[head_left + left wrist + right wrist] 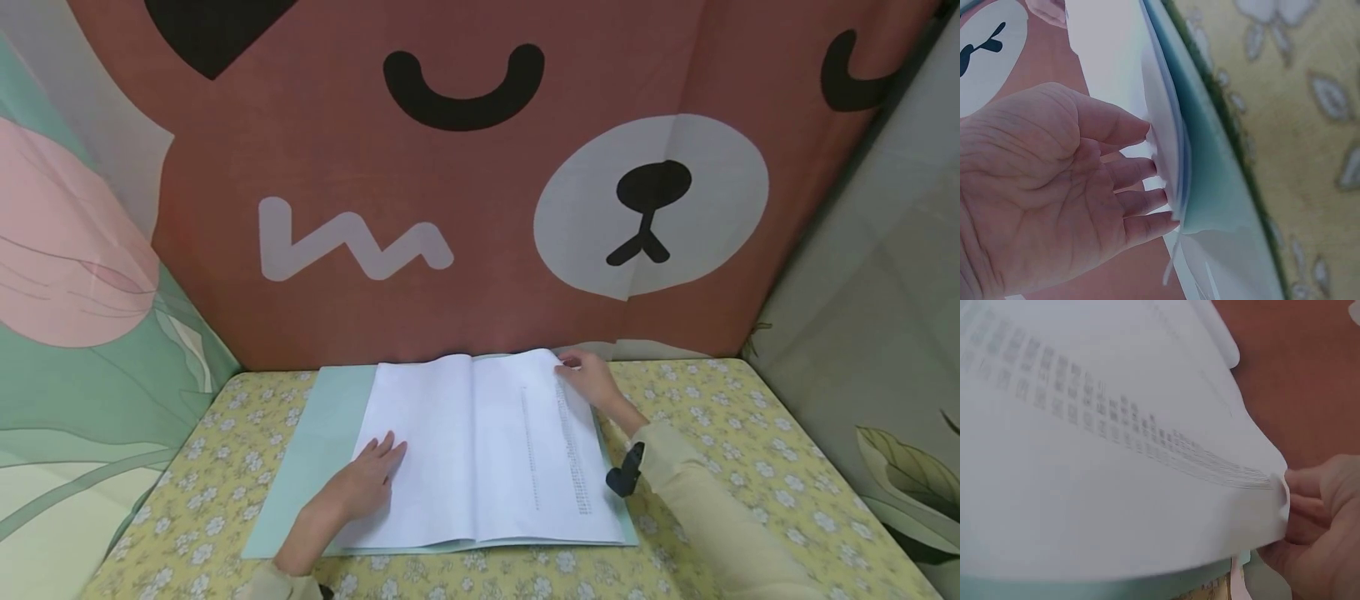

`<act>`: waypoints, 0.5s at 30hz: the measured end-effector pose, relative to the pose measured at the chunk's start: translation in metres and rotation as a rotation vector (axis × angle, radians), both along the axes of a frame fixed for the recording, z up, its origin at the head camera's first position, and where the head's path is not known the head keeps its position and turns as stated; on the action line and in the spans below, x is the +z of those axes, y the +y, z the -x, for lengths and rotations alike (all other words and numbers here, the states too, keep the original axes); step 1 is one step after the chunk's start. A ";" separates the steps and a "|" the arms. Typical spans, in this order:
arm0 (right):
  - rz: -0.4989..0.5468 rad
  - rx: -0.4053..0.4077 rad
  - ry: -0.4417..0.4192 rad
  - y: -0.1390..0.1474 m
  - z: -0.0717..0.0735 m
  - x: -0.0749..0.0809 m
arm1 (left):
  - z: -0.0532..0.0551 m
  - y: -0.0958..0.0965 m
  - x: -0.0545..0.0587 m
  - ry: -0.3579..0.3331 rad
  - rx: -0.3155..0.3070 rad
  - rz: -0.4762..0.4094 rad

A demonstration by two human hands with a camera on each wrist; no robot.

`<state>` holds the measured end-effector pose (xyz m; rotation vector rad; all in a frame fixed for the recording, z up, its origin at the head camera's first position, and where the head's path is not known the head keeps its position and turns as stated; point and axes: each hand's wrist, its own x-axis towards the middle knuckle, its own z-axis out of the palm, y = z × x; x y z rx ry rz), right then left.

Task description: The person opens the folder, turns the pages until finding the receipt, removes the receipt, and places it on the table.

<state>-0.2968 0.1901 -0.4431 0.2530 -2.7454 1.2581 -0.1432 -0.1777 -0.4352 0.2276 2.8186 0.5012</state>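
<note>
A pale green folder (307, 467) lies spread on the table with white sheets inside. On the left blank page (427, 433) rests my left hand (369, 481), its fingers extended. The left wrist view shows that hand (1079, 181) with fingertips touching the stacked sheets' surface. At the top right corner of the right page (498, 450), my right hand (591, 379) pinches the paper. That corner curls up between the thumb and fingers of the hand (1322, 519) in the right wrist view. Columns of small print run down this page.
A table with a yellow floral cloth (705, 433) carries the folder. Behind it hangs a brown fabric backdrop (480, 308) with a bear face. Patterned cloth panels (67, 375) stand at both sides. A dark strap (626, 469) is on the right wrist.
</note>
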 end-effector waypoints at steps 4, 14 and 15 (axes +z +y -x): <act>0.065 -0.120 -0.074 -0.003 0.000 0.005 | -0.001 0.000 0.000 0.005 0.000 0.000; 0.127 -0.199 -0.124 -0.009 0.001 0.012 | -0.002 0.000 0.002 0.014 0.005 -0.008; 0.133 -0.210 -0.121 -0.009 0.000 0.013 | -0.002 0.000 0.002 0.018 0.004 -0.012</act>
